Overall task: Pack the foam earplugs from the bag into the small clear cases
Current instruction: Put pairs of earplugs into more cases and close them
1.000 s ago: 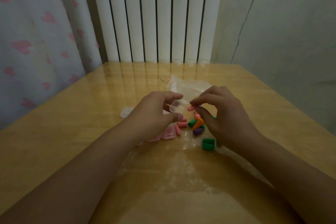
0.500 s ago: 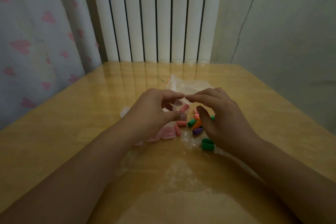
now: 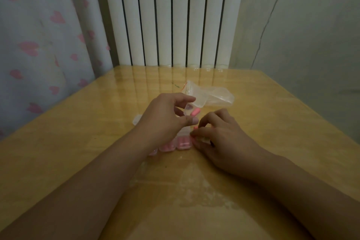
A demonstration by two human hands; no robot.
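Observation:
My left hand (image 3: 165, 121) holds a small clear case (image 3: 188, 110) above the table between thumb and fingers, with a pink earplug (image 3: 195, 112) sticking out of it. My right hand (image 3: 218, 138) is down on the table, fingertips pinched on another pink earplug (image 3: 195, 128); it covers the loose coloured earplugs. Two closed clear cases with pink earplugs inside (image 3: 183, 143) lie in a row just below my left hand. The clear zip bag (image 3: 210, 94) lies crumpled behind both hands.
The glossy wooden table (image 3: 97, 142) has a wet-looking smear near its front middle. Another clear case piece (image 3: 137, 120) peeks out left of my left hand. A white radiator and a heart-print curtain stand behind the table.
My right hand left the held case and dropped to the table, pinching a pink earplug there. A pink earplug now sits in the case in my left hand.

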